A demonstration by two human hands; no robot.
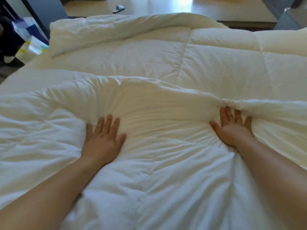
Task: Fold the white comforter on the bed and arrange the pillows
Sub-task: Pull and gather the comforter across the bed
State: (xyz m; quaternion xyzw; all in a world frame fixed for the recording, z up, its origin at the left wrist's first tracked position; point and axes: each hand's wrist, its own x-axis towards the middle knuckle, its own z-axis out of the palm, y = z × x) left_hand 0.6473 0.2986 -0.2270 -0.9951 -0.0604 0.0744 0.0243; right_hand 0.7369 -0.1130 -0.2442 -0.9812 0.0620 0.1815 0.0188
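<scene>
The white quilted comforter [149, 63] covers the whole bed, with a folded-over layer lying across the near half and a rolled edge along the far side. My left hand [103, 138] lies flat on the near layer, fingers straight and spread, pressing into the fabric. My right hand [232, 128] also presses flat on it, fingers spread, just below a bunched fold edge. Creases run between the two hands. No pillow shows as a separate thing.
Beyond the bed lies a light wooden floor with a white slipper [118, 8]. At the far left stand dark furniture and some blue-and-white packages [31, 39]. A grey object [290, 17] stands at the far right.
</scene>
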